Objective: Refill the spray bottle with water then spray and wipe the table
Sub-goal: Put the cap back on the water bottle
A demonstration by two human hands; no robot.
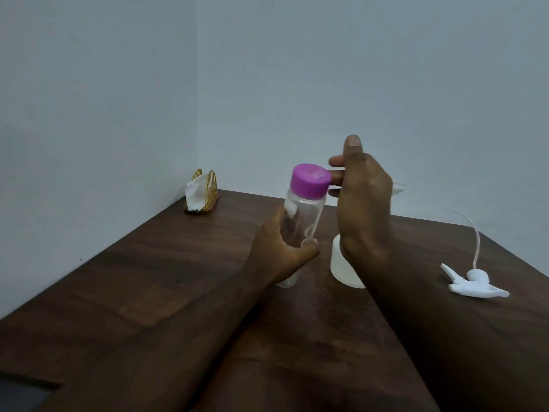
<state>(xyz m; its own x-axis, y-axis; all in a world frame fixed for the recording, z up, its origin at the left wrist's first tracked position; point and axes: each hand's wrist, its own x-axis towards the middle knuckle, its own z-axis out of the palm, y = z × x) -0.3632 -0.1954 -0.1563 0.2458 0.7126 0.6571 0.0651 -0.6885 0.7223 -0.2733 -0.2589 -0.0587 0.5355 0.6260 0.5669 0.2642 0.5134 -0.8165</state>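
Observation:
My left hand (pixel 282 254) grips a clear plastic water bottle (pixel 300 215) with a purple cap (pixel 311 179), held tilted just above the dark wooden table (pixel 148 278). My right hand (pixel 362 200) hovers beside the cap with its fingers straight, close to the cap; I cannot tell whether they touch it. Behind my right wrist stands the white translucent spray bottle body (pixel 344 269), mostly hidden. Its white trigger head (pixel 475 283) with a long dip tube lies on the table to the right.
A golden wire napkin holder (pixel 203 188) with white tissues stands at the far left corner against the wall. Pale walls close off the table at the back and left. The table's right edge runs near the trigger head.

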